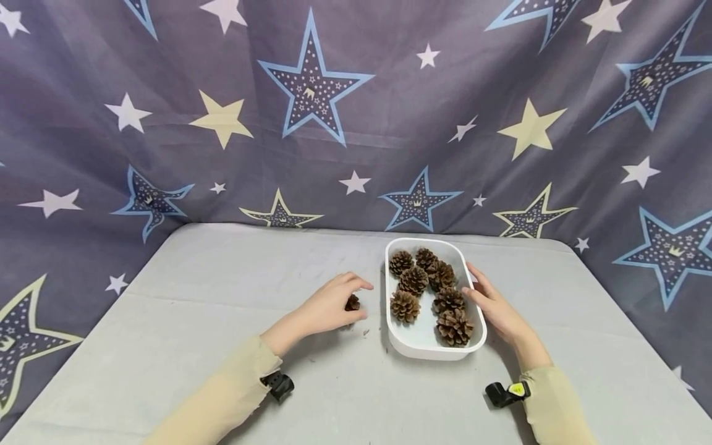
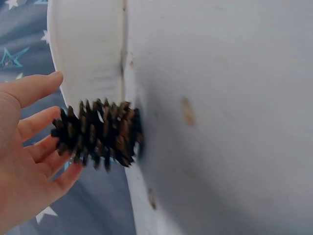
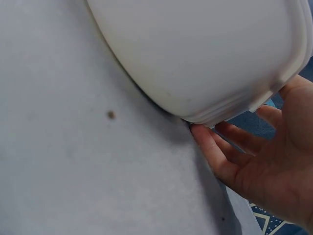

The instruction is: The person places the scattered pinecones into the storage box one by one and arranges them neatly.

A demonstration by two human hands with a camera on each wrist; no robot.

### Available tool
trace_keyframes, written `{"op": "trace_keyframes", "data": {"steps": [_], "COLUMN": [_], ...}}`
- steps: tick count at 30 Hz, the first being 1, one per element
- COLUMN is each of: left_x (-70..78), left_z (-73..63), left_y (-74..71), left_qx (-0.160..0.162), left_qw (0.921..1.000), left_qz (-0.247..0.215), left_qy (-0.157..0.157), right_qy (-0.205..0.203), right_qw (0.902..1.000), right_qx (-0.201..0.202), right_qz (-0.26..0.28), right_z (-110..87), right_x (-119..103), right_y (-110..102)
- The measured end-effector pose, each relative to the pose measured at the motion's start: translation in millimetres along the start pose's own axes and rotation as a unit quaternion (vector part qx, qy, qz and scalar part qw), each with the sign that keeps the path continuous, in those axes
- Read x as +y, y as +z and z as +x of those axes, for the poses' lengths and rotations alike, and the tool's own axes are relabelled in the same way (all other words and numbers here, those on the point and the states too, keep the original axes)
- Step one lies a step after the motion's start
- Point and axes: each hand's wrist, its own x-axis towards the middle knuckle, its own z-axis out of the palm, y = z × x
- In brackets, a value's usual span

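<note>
A brown pine cone (image 2: 100, 133) stands on the table just left of the white plastic box. My left hand (image 1: 332, 305) reaches round it from the left, thumb and fingers spread. In the left wrist view, the thumb is apart from the cone and the fingertips are behind it or close against it; touch is hard to tell. At the right side of the white plastic box (image 1: 421, 353), my right hand (image 1: 499, 311) holds the wall, with the thumb over the rim and the fingers (image 3: 211, 147) along the outside. Several pine cones (image 1: 413, 281) lie inside the box.
The table (image 1: 183, 309) has a pale grey cover with small brown flakes (image 2: 188, 111) on it. Behind hangs a dark curtain (image 1: 356, 123) printed with stars. Each wrist wears a black strap with a camera (image 1: 278, 385).
</note>
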Motion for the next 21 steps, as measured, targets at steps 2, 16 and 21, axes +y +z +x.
{"op": "trace_keyframes", "data": {"steps": [2, 16, 21], "left_x": [-5.0, -20.1, -19.6], "left_z": [-3.8, -11.3, -12.5], "left_y": [1.0, 1.8, 2.0], "left_qx": [-0.007, -0.023, -0.016], "left_qw": [0.9999, 0.9974, 0.9964], "left_qz": [-0.003, -0.054, -0.067], "left_qy": [-0.011, -0.042, -0.048], "right_qy": [0.001, -0.001, 0.000], "right_qw": [1.0000, 1.0000, 1.0000], "right_qx": [0.001, 0.002, 0.004], "right_qz": [-0.001, -0.005, -0.002], "right_z": [0.0, 0.1, 0.6], "right_x": [0, 1, 2], "right_y": [0, 1, 1]}}
